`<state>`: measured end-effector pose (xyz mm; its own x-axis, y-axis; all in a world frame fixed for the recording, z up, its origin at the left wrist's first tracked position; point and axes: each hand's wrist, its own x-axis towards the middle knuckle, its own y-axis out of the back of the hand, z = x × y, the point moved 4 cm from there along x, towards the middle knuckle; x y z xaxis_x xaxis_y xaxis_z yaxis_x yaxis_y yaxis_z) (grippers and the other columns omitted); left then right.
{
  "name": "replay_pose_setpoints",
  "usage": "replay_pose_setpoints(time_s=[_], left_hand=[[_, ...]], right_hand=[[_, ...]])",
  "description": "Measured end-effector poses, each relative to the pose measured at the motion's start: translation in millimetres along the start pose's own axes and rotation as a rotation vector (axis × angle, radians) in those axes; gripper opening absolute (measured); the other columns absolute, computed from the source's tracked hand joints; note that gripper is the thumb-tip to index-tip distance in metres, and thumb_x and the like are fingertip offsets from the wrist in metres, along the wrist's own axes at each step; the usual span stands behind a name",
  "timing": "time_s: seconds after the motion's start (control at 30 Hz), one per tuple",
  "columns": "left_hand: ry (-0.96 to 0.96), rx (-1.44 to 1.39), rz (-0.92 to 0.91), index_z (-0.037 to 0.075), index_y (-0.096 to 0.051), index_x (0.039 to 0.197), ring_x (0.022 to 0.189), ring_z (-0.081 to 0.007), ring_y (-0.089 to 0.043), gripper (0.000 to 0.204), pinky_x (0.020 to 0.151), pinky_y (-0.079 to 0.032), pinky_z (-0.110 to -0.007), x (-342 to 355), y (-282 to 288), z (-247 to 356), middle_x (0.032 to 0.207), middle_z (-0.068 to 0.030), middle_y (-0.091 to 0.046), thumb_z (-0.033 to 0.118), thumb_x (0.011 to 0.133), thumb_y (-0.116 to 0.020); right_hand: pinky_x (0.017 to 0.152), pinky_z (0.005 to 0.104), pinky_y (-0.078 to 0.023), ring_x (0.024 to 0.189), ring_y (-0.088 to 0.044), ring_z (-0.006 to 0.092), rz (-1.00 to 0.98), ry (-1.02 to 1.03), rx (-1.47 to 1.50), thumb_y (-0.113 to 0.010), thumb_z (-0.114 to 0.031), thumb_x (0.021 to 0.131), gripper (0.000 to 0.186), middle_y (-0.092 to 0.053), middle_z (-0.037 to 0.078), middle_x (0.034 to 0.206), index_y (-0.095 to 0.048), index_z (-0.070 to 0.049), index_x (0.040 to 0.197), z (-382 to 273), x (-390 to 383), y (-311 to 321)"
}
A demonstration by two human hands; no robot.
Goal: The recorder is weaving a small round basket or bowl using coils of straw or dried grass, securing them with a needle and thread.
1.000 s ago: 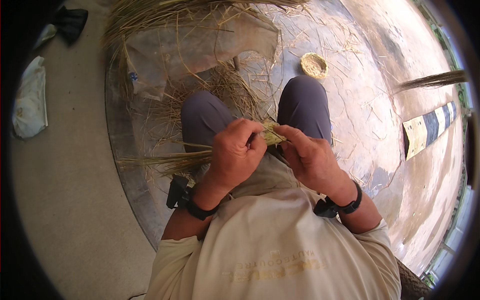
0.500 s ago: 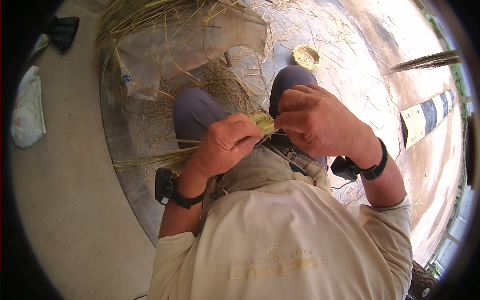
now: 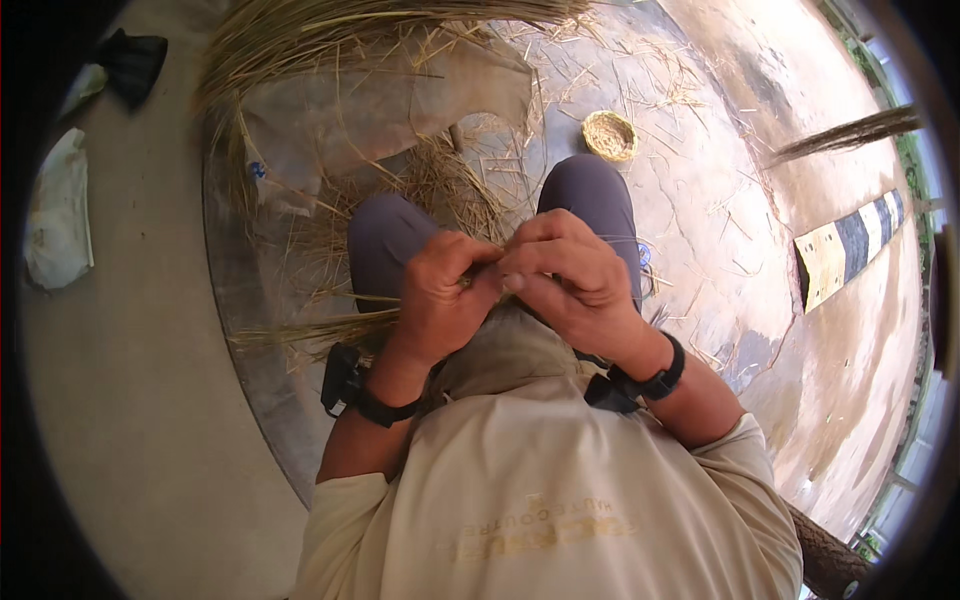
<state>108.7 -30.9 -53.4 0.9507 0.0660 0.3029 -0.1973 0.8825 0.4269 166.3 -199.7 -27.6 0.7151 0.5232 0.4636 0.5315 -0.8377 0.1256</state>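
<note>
Over my lap, my left hand (image 3: 445, 297) is closed round a bundle of straw (image 3: 315, 332), whose loose stalks stick out to the left past the wrist. Against its fingertips, my right hand (image 3: 575, 285) makes a pinch with thumb and forefinger. What lies between those fingertips is hidden. A faint, pale thin line shows beside the right knuckles. Both hands meet just above the gap between my knees, covering the worked end of the bundle.
A small round woven straw basket (image 3: 610, 136) sits on the ground beyond my right knee. Long straw (image 3: 380, 25) lies over a pale sheet (image 3: 400, 95) at the far left. Farther right are a broom-like bundle (image 3: 850, 134) and a striped block (image 3: 850, 248). A white sack (image 3: 58, 215) lies left.
My right hand has come left and down from its raised place to meet the left hand's fingertips. The straw end that showed between the hands is now covered.
</note>
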Motion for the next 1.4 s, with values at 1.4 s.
replay_pose_setpoints(time_s=[1.4], left_hand=[[-0.044,-0.164,0.057,0.001,-0.066,0.099,0.093,-0.0186,-0.064,0.008,0.087,-0.051,-0.031,-19,13,-9,0.099,-0.0089,-0.066,-0.003,0.092,-0.070]], right_hand=[[0.043,0.0210,-0.021,0.050,-0.029,-0.0011,0.768,-0.661,-0.214,-0.060,-0.013,0.108,0.015,-0.039,-0.012,0.064,-0.064,-0.011,0.093,-59,-109,317]])
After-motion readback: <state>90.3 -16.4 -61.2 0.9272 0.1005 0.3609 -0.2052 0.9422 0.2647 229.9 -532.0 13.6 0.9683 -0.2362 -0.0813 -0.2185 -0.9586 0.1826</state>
